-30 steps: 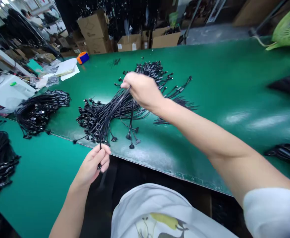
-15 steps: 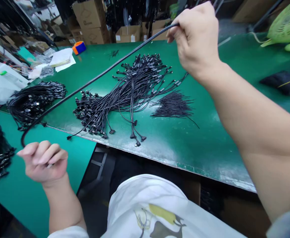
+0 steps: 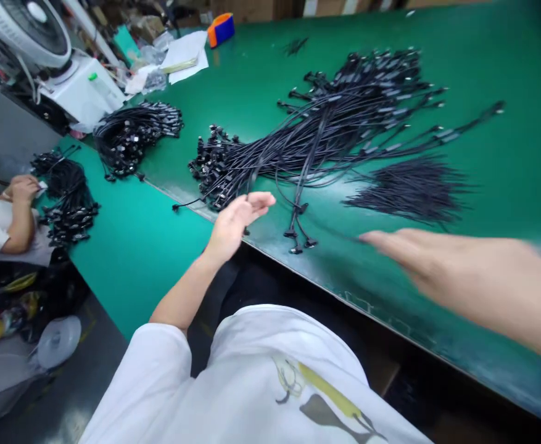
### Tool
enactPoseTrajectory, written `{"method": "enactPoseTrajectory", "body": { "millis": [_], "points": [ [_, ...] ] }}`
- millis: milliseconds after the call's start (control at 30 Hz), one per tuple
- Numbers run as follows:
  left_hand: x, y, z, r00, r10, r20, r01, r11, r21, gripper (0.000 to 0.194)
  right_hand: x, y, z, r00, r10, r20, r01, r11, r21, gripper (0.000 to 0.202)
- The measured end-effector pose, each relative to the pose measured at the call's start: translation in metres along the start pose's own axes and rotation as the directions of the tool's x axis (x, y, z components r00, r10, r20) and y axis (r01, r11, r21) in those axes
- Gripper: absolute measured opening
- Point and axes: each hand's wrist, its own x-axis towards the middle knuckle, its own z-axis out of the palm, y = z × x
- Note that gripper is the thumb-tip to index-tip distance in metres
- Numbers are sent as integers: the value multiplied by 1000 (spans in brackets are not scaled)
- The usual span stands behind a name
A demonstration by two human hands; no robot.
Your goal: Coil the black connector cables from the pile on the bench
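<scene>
My left hand (image 3: 235, 225) is at the table's front edge, beside the connector ends of a large pile of black cables (image 3: 307, 132). Its fingers are pressed together around a black cable that shows just above them. My right hand (image 3: 422, 259), smeared by motion, is low over the green table to the right. A thin, blurred stretch of black cable (image 3: 335, 230) runs to its fingertips. Beyond that hand lies a bundle of short black ties (image 3: 409, 188). A few cable connectors (image 3: 298, 237) lie between my hands.
More cable bundles lie on the left, one on the main table (image 3: 138, 132) and one on the side table (image 3: 69, 197). Another person's hand (image 3: 23, 188) is beside the latter. Papers (image 3: 185, 57), an orange and blue roll (image 3: 221, 29) and a fan (image 3: 32, 28) are farther back.
Both hands have come down from the raised, stretched cable and closer together. My left hand has moved right. The view has turned left, bringing the other person and the fan into sight.
</scene>
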Motion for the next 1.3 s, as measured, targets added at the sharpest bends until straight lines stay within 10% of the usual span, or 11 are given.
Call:
{"method": "enactPoseTrajectory", "body": {
  "millis": [100,200,433,600,1300],
  "points": [
    [-9,-12,33,936,-54,348,-17,980,198,35,16,-28,-12,993,-115,10,116,993,-38,35],
    [-13,-16,39,848,-232,477,116,959,260,41,31,-9,-22,997,71,-32,-75,990,-117,32],
    [-3,-3,2,845,-410,343,482,862,-158,27,1,58,-4,986,143,-89,-141,990,29,44],
    [5,11,-5,884,-455,109,453,773,-443,32,-23,66,18,975,192,-116,-192,981,9,62],
    [11,10,-2,908,-418,14,384,822,-420,28,-41,64,22,953,283,-106,-284,959,11,44]
  ]
}}
